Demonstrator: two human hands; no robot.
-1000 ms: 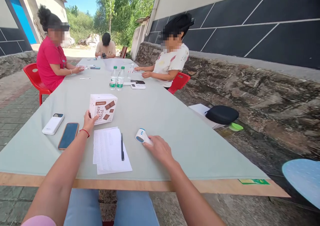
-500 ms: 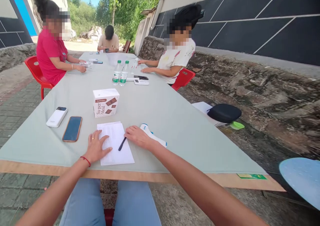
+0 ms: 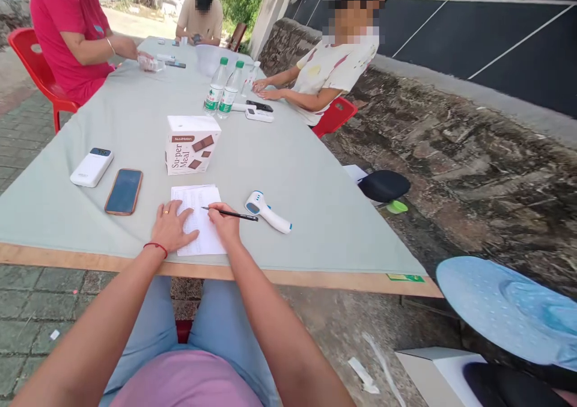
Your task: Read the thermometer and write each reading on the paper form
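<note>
My left hand [image 3: 174, 229] lies flat with fingers spread on the left side of a stack of paper sheets [image 3: 201, 244], which bears faint printed rows. In my right hand [image 3: 225, 223] is a black pen [image 3: 241, 216], its tip pointing left over the upper part of the sheet. Whether the tip touches the paper I cannot tell. A white and blue infrared thermometer [image 3: 269, 213] lies just right of my right hand. Behind the paper stands a white Su-per Meal box [image 3: 192, 148]. To the left of my left hand rest a phone [image 3: 124, 192] and a white power bank [image 3: 92, 168].
Two water bottles [image 3: 223, 88] with green caps stand beyond the box, near another power bank [image 3: 259, 115] and a dark phone [image 3: 259, 105]. Three people sit around the cloth-covered table [image 3: 333, 232]. A light-blue hat [image 3: 500, 311] is off the right corner.
My right hand has moved from the paper's right edge onto the sheet and now holds the pen in a writing grip. The view has tilted down. My left hand stays on the paper.
</note>
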